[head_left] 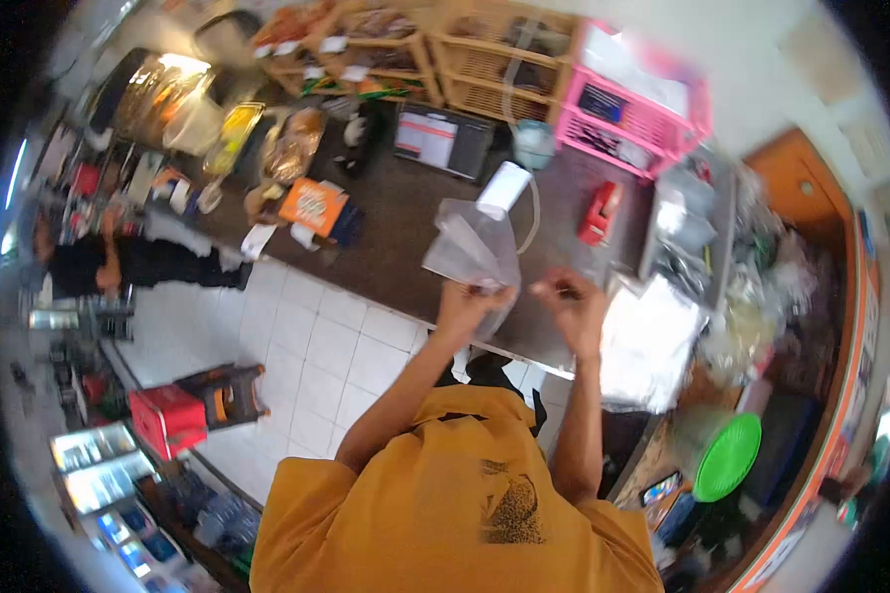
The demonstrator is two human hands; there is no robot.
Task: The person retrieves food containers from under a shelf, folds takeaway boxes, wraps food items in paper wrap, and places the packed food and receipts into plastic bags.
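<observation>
My left hand (473,304) is closed on clear plastic bags (475,242), which fan out above the dark counter's front edge. My right hand (576,308) is held a short way to the right, apart from the bags. Its fingers are curled together; whether something small is pinched in them I cannot make out. Just beyond the bags lies a white rectangular item (504,188). A red object (600,212), which looks like a tape dispenser, rests on the counter beyond my right hand.
Along the back of the counter (366,237) stand wooden racks (504,59), a pink basket (628,109) and a tablet-like screen (443,140). At right are a grey tray (687,227), a stack of shiny plastic sheets (653,341) and a green lid (728,455). Another person (119,262) is at far left.
</observation>
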